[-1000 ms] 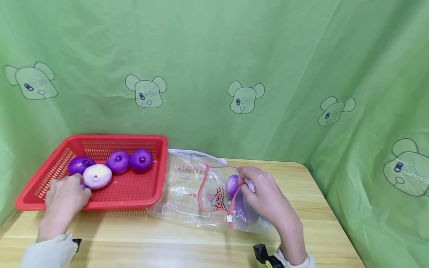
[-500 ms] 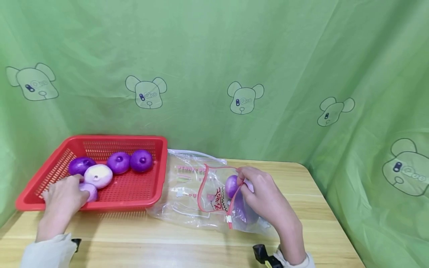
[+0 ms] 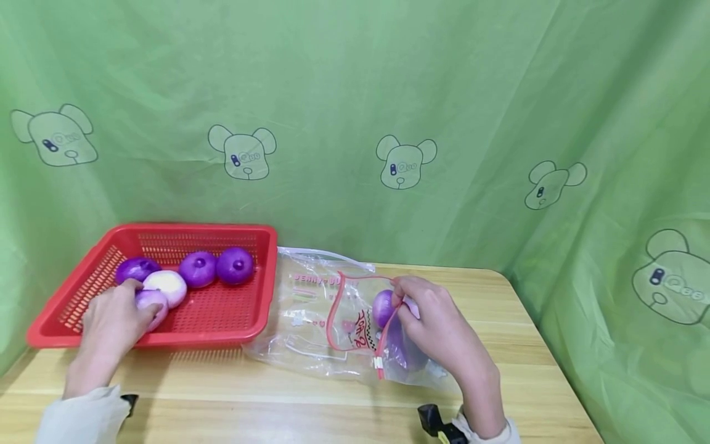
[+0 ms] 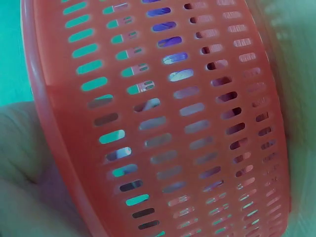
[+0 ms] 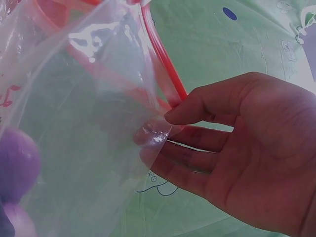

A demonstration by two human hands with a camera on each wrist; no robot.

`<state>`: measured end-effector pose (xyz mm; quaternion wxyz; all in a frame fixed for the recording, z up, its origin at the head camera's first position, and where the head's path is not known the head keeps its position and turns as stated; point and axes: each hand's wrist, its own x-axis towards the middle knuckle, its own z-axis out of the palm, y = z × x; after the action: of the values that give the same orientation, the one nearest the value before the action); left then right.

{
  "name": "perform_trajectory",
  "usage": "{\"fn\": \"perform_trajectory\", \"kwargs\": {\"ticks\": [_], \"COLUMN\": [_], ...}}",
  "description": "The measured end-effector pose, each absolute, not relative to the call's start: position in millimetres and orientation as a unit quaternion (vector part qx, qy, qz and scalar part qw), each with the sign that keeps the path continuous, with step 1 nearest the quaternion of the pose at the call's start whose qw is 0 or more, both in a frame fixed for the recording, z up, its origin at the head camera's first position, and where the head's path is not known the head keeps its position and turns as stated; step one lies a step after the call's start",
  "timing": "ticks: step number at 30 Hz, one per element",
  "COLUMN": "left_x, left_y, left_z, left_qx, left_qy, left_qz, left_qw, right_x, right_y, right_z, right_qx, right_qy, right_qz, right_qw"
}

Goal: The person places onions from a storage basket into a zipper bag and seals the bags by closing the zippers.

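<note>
In the head view my left hand [image 3: 113, 320] reaches over the near rim of a red plastic basket [image 3: 261, 336]. Its thumb and fingers hold a pale purple onion [image 3: 153, 304]. Right beside that one lie a whitish onion [image 3: 169, 287] and a dark purple onion [image 3: 135, 270]. My right hand [image 3: 440, 324] pinches the red-edged mouth of a clear zip bag [image 3: 316, 314], and the right wrist view shows the film [image 5: 103, 108] between thumb and fingers. A purple onion [image 3: 383, 308] shows inside the bag. The basket's wall [image 4: 163, 128] mostly hides the left hand's grip in the left wrist view.
Two more purple onions [image 3: 198, 269] sit toward the basket's back right. Basket and bag share a wooden table [image 3: 238, 401], the bag lying against the basket's right side. Green curtain [image 3: 327, 80] hangs behind the table and along its right side.
The left hand has shifted slightly right with the pale purple onion, which shows more fully beside the whitish one. My right hand stays on the bag's edge.
</note>
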<state>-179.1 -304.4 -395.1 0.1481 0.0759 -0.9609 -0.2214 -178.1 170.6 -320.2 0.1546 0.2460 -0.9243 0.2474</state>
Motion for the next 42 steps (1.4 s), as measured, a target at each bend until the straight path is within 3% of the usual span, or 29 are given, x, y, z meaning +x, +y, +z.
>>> {"fn": "perform_trajectory", "kwargs": {"ticks": [14, 25, 35, 42], "left_x": [-183.1, -180.4, -179.0, -176.5], "left_y": [-285.8, -273.4, -257.7, -252.5], "left_z": [-386.7, -376.2, -371.1, -366.8], "left_qx": [0.045, 0.067, -0.015, -0.012], "left_qy": [-0.923, -0.921, -0.896, -0.903], "left_qz": [-0.277, -0.299, -0.321, -0.337], "left_qw": [0.263, 0.239, 0.306, 0.266], "right_x": [-177.1, -176.8, -176.2, -176.1], "right_y": [170.0, 169.7, 169.4, 169.4], "right_z": [-318.2, -317.4, -318.6, -318.3], "right_qx": [0.247, 0.247, 0.251, 0.253], "right_qy": [-0.922, -0.922, -0.923, -0.923], "right_qz": [0.259, 0.254, 0.250, 0.246], "right_qw": [0.147, 0.153, 0.151, 0.153]}}
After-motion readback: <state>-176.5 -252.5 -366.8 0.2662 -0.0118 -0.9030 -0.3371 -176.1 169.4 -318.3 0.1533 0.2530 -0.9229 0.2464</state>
